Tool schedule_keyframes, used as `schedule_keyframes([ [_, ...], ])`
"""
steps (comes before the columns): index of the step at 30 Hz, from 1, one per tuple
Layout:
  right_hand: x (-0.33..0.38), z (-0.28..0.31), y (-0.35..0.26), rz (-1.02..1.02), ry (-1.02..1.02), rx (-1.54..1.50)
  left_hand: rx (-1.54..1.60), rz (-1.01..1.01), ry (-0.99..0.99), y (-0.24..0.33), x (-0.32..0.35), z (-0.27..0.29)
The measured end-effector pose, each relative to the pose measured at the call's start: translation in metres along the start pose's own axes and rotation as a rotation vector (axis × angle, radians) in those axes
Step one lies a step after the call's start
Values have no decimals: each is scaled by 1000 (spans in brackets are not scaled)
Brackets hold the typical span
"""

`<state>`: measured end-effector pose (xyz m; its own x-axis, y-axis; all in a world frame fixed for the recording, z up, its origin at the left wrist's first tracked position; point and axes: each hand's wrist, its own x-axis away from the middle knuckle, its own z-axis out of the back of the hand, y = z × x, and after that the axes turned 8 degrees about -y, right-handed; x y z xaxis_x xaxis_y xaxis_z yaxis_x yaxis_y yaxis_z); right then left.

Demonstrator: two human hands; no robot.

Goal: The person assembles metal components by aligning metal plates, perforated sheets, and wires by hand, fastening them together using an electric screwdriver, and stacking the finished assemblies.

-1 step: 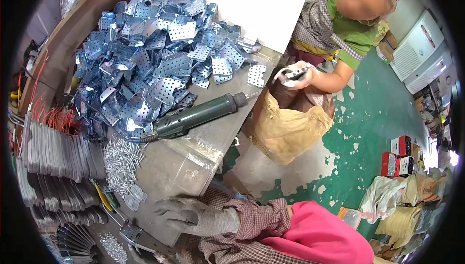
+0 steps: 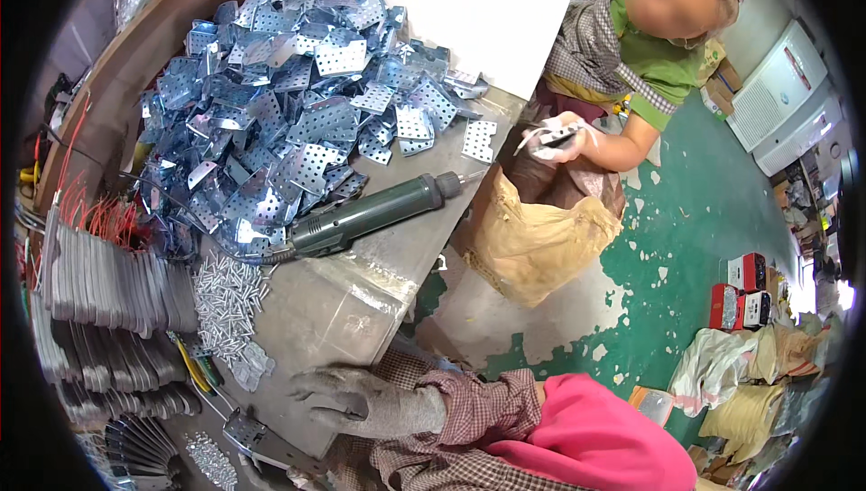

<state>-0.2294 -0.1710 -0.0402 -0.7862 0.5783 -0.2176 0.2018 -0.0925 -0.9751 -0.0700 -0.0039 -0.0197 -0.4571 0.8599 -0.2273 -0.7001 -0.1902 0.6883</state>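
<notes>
At the bottom, my right hand [image 2: 370,403], in a grey glove, is held over the near edge of the table. Its fingers curve apart from the thumb, and nothing shows between them. Left of it and lower, my left hand [image 2: 260,473], also gloved, is mostly hidden under a perforated metal bracket [image 2: 262,437] and seems to grip it. Pliers with yellow handles [image 2: 193,367] lie beside a pile of silver rivets or screws [image 2: 227,306]. A dark green electric screwdriver [image 2: 370,216] rests across the table, its bit pointing right.
A big heap of perforated metal brackets [image 2: 280,103] covers the far table. Grey strips [image 2: 108,284] stand stacked at left, above small metal fasteners [image 2: 211,460]. A yellow sack [image 2: 532,247] stands right of the table. Beyond it, a co-worker's hand [image 2: 564,137] holds something with white strips.
The co-worker's hand has turned slightly, and the white strips in it have shifted. My hands and the things on the table look the same.
</notes>
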Motion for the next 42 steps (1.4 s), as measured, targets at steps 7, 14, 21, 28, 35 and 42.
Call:
schedule_keyframes([
  [7,3,-15,23,176,-20,533,-17,14,-16,0,0,2],
  [14,9,8,13,101,50,156,54,17,-6,-1,-2,-2],
  [21,30,163,-8,115,1274,760,99,56,-18,-5,3,2],
  [28,37,217,21,68,1000,1175,78,47,-42,1,-2,-1],
  [35,36,255,-18,-211,1190,516,76,45,-1,-4,5,1],
  [42,43,286,-7,-422,996,925,12,43,-15,-17,6,1],
])
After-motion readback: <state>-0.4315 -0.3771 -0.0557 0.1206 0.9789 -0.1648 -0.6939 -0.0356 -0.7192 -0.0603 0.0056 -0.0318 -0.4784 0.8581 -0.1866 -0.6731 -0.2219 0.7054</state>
